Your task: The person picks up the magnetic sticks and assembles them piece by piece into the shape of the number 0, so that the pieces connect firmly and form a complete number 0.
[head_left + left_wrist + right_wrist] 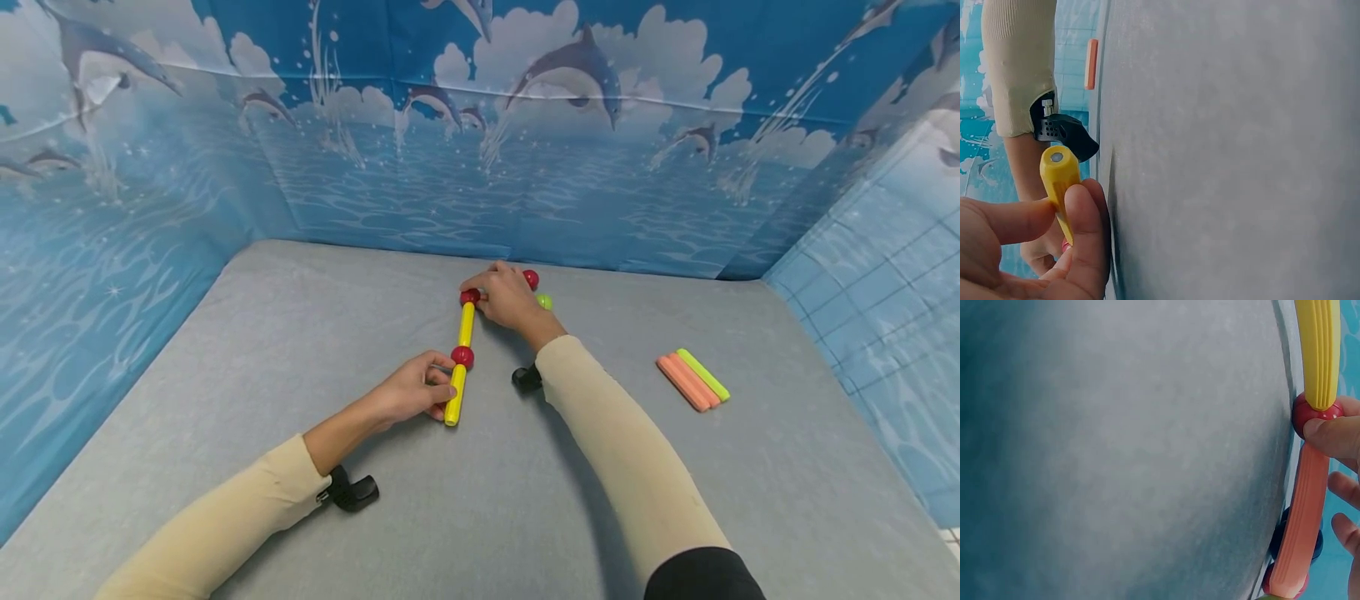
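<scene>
Step in hand, as judged: rods and balls are being joined end to end, with the far joint being set or steadied.

The near yellow rod (455, 396) is pinched between thumb and fingers of the left hand (411, 390). The far red ball (470, 297) is pinched by thumb and finger of the right hand (510, 297); in the right wrist view its other fingers are held apart from the ball.

The next move seems to call for the ball being kept still while the line is straightened, and for the left grip being eased without the near joint being pulled loose.

Appearance: a slightly bent line is formed on the grey table (337, 292), running away from the person: near yellow rod, middle red ball (462, 358), far yellow rod (467, 325), far red ball. The rods are ridged lengthwise; a silvery disc (1057, 157) is seen in the near rod's free end. An orange rod (1304, 512) is led off from the far ball; whether contact is made there is hidden by the thumb. Beyond the right hand, another red ball (531, 279) and a green ball (544, 302) are noted. Loose rods (693, 379) are laid side by side, well apart to the right.
</scene>
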A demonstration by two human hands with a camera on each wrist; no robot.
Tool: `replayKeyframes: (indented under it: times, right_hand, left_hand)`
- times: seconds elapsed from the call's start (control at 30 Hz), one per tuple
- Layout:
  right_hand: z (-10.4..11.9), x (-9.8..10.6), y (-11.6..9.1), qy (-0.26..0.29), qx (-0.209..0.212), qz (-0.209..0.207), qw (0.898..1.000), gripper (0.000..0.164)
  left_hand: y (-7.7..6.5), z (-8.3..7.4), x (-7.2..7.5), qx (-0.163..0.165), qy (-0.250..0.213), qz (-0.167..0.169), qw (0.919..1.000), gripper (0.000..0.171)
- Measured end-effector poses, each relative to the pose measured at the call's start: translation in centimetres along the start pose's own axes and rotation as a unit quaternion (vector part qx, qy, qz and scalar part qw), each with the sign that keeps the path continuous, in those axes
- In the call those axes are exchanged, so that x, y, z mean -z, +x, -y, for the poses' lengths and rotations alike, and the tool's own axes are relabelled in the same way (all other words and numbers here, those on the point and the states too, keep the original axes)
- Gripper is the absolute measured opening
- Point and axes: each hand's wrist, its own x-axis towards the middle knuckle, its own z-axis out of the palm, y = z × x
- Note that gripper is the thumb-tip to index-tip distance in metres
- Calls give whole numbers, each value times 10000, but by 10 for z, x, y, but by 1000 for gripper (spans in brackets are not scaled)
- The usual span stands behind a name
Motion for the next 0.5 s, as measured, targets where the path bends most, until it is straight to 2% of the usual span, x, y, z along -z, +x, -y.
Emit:
replayKeyframes:
  times: [0.2,0.3,0.4,0.5]
  right_hand:
    - [-1,1,-4,43,39,20,10000,36]
    - [-5,6,-10,116,175,-145,9997,36]
    - [-17,17,-20,309,192,-348,9987,36]
    - [-37,27,-33,557,-49,-449,9974,35]
  left_hand:
    - [0,-1,-3,234,-157,-3,9996,41]
    - [0,-2,-4,293,-185,-26,9994,41]
    - [-1,-4,-2,303,-22,-169,9994,40]
    - [-1,-5,4,196,422,-377,9982,37]
